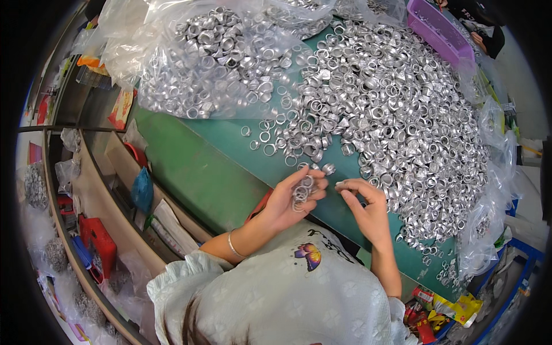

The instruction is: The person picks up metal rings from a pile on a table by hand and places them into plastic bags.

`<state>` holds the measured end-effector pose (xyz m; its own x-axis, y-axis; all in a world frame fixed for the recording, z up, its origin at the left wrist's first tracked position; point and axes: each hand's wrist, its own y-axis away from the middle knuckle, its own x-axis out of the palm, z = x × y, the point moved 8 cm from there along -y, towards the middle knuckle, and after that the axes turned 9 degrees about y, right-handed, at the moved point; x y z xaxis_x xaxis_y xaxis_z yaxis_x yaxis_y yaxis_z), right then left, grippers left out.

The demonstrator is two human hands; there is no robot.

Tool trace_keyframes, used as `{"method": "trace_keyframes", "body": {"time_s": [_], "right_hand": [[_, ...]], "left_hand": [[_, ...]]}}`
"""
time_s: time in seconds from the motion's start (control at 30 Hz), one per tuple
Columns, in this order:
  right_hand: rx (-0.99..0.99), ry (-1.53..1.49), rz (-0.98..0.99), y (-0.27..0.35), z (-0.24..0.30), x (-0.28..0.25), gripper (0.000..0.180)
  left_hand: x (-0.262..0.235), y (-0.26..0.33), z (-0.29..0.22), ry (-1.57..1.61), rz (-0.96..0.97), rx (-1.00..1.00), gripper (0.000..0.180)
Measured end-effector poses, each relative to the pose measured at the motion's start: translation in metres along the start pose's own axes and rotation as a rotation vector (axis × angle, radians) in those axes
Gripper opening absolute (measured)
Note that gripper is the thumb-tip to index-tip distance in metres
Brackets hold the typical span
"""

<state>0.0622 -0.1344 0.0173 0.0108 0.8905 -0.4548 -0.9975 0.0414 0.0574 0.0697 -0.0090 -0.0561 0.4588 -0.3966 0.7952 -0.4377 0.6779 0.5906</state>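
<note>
Small silver metal rings [301, 191], a loose cluster cupped in the left hand [287, 201], its fingers curled about them, above the tabletop's [224, 172] near edge. They look light, stiff and smooth, apt to slip; each is best pinched across its rim between thumb and fingertip. The right hand [365, 210], just beside, has its fingers pinched narrow; whether they hold a ring cannot be told. A great heap [391, 103] of like rings covers the far right; a clear bag [213, 57] of them lies at the far left; a purple basket [440, 29] sits at the far corner.
</note>
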Motion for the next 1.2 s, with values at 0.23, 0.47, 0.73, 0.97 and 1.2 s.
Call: {"method": "trace_keyframes", "body": {"time_s": [0.23,0.47,0.73,0.97,1.2], "right_hand": [[0.036,-0.079,-0.305,0.029,-0.012,-0.001,0.01],[0.0,-0.154,-0.492,0.046,-0.001,-0.013,0.016],[-0.145,0.022,-0.421,0.052,0.028,-0.018,0.022],[-0.198,0.164,-0.275,0.05,0.044,-0.01,0.023],[-0.19,0.088,-0.293,0.049,0.043,-0.009,0.025]], "left_hand": [[0.022,0.002,0.017,0.065,0.236,-0.067,0.032],[0.033,0.015,0.021,-0.151,0.355,0.01,0.036],[0.043,0.028,0.029,-0.531,0.435,0.118,0.05],[0.047,0.037,0.035,-0.762,0.464,0.094,0.045],[0.063,0.046,0.031,-1.161,0.508,0.377,0.046]]}}
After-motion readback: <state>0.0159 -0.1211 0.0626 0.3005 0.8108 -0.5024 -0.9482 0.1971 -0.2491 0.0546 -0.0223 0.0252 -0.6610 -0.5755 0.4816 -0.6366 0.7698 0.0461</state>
